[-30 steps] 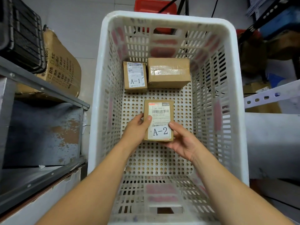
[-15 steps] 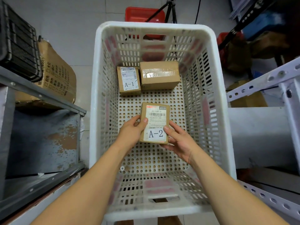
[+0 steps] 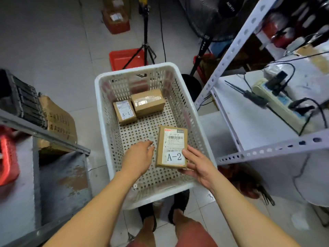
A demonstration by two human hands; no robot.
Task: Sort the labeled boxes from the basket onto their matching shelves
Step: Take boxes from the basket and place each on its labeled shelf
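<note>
At frame centre, the right hand [image 3: 197, 164] grips the flat brown cardboard box labelled A-2 [image 3: 172, 147] above the white perforated plastic basket [image 3: 105, 125]. The left hand [image 3: 139, 156] hovers beside it, fingers relaxed, holding nothing.

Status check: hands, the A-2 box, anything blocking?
Right hand holds A-2 box above basket. Left hand open beside it. Nothing blocking.
</note>
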